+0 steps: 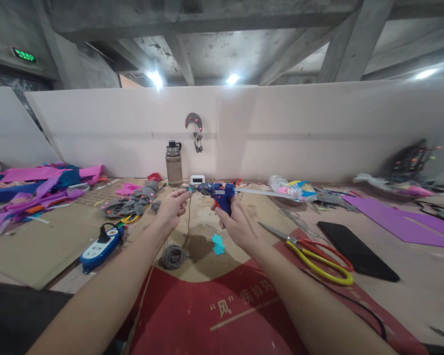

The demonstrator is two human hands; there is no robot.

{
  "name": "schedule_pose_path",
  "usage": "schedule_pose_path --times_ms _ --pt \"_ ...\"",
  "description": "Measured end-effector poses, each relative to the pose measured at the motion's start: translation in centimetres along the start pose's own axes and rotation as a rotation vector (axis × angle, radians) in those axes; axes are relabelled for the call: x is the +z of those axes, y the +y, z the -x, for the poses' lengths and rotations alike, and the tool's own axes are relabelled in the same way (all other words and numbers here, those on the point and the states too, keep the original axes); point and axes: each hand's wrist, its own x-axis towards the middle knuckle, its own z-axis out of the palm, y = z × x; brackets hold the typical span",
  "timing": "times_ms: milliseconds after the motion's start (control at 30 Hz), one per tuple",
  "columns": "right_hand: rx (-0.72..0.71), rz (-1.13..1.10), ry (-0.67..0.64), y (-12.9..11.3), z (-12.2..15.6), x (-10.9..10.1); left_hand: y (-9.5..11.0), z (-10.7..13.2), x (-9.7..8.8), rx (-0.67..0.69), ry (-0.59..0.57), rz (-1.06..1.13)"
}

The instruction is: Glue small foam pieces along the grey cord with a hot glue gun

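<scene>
My right hand (237, 224) is wrapped round the handle of a blue hot glue gun (222, 193), whose nozzle points left. My left hand (173, 207) is raised just left of the nozzle, fingers pinched on the end of a thin grey cord (188, 217). The cord hangs down to a grey coil (173, 256) lying on the cardboard. A small teal felt shape (218, 244) lies on the cardboard below the gun.
Yellow-and-red scissors (318, 256) and a black phone (357, 250) lie at the right. A blue-white power strip (100, 245) sits at the left. A water bottle (173, 165) stands at the back wall. Purple and pink felt scraps (40, 185) pile up far left; purple sheets (399, 219) lie right.
</scene>
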Motion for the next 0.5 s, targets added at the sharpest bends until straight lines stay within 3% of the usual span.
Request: schedule_pose_path --times_ms 233,500 --pt "-0.115 0.029 0.063 -0.22 0.21 0.21 -0.20 0.09 0.07 0.033 -0.044 -0.058" --pt "-0.102 0.076 0.071 -0.36 0.31 0.15 -0.43 0.08 0.06 0.065 -0.054 -0.108"
